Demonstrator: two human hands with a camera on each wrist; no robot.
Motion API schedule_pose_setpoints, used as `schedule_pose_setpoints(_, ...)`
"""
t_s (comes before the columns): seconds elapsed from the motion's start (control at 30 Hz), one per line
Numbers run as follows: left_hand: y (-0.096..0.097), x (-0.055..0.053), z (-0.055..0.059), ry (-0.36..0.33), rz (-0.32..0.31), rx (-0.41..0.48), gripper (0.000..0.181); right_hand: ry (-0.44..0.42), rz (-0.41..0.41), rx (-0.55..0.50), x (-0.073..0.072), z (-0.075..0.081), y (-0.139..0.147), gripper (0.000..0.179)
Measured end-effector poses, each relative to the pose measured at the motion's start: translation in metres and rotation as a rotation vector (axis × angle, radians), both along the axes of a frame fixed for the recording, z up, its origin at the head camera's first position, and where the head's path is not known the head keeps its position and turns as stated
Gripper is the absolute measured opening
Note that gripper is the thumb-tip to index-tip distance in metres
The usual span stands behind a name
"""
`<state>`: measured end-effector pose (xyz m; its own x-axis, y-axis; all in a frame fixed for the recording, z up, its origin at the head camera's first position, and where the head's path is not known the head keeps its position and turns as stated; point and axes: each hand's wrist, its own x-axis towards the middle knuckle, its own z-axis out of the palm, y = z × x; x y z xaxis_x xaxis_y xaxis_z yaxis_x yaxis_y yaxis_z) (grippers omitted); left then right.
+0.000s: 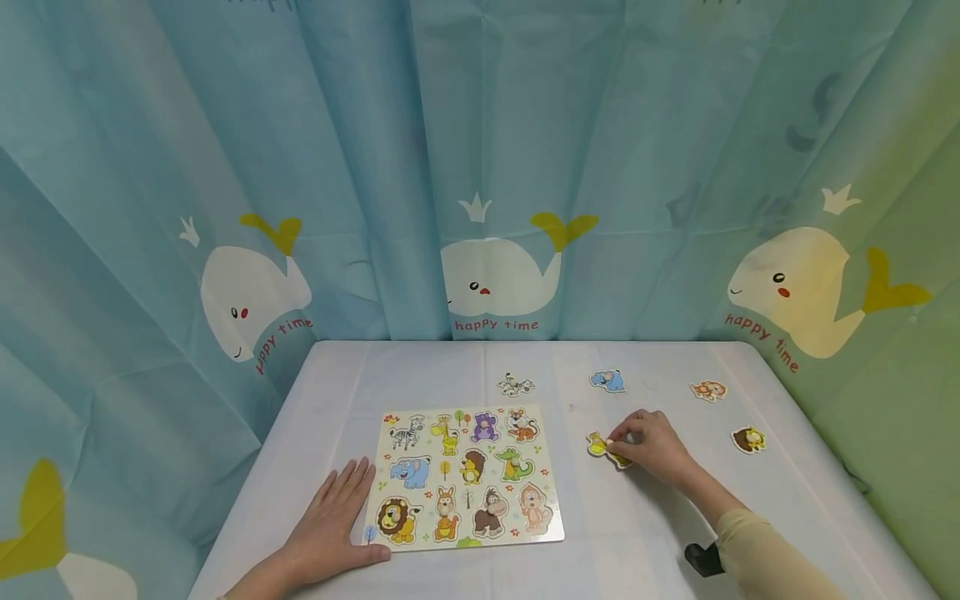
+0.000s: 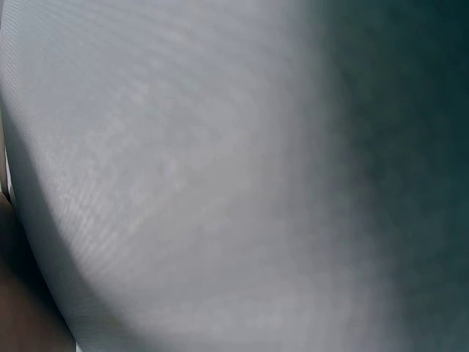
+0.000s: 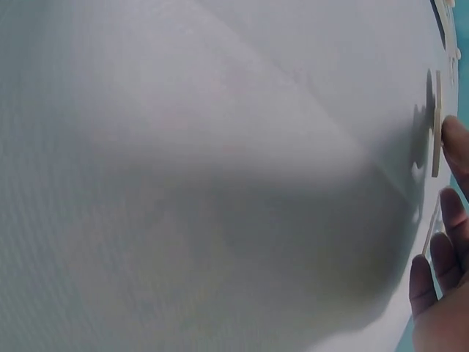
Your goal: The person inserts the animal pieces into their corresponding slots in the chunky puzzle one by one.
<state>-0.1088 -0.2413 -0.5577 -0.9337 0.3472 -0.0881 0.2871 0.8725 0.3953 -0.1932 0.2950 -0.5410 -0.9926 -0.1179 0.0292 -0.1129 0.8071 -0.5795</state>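
Note:
My left hand (image 1: 335, 515) lies with straight fingers on the table, its fingertips and thumb at the left edge of an animal puzzle board (image 1: 467, 537). To the right of the board, my right hand (image 1: 654, 446) pinches a yellow giraffe puzzle piece (image 1: 596, 443) between thumb and fingers, partly covering it. In the right wrist view, the giraffe piece (image 3: 437, 125) appears edge-on, slightly above its shadow on the white cloth, with fingers (image 3: 456, 139) against it. The left wrist view holds mostly blurred white cloth.
Behind the board lie a zebra piece (image 1: 516, 384) and a blue elephant piece (image 1: 608, 381). A monkey piece (image 1: 708, 390) and a hedgehog piece (image 1: 748, 440) lie on the right of the white table (image 1: 420, 375). Blue curtains (image 1: 510, 125) hang behind.

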Motion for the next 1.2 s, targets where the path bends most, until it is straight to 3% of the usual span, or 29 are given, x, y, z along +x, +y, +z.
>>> schedule_pose_setpoints(0.6, 0.0005, -0.0003, 0.0008, -0.025, 0.003, -0.007, 0.131, -0.034, -0.038, -0.014, 0.0035, -0.0006, -0.0074, 0.010)
schedule_pose_setpoints(1.2, 0.0002, -0.0003, -0.0008, -0.005, 0.007, -0.006, 0.131, -0.090, 0.042, -0.054, 0.0039, 0.0017, 0.0000, 0.012)
